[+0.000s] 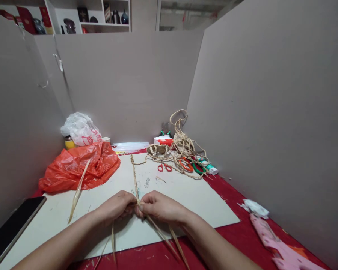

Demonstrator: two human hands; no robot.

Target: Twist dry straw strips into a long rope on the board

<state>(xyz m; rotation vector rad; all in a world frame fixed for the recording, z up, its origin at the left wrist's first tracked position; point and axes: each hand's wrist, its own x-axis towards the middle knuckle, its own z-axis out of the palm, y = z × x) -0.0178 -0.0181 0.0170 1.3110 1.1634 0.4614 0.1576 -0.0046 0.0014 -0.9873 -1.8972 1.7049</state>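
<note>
Both hands meet over the front middle of a white board (pixel 186 198). A thin braid of straw-coloured fibre (pixel 135 179) runs from my fingers toward the back of the board. My left hand (pixel 119 206) pinches the near end of the braid from the left. From the right, my right hand (pixel 159 207) closes on the same spot, thumb and fingers pressed together. Loose flat strands (pixel 165 236) hang from under the hands toward me and over the board's front edge. Another pale strip (pixel 79 191) lies to the left, partly on an orange-red plastic bag (pixel 81 167).
A tangled heap of braided cord (pixel 183 144) lies at the back right, with red-handled scissors (pixel 164 168) and a green-handled tool (pixel 198 168) by it. A white bag (pixel 80 127) stands back left. Grey partitions (pixel 124 86) enclose the red-covered table. A black flat object (pixel 15 228) lies left.
</note>
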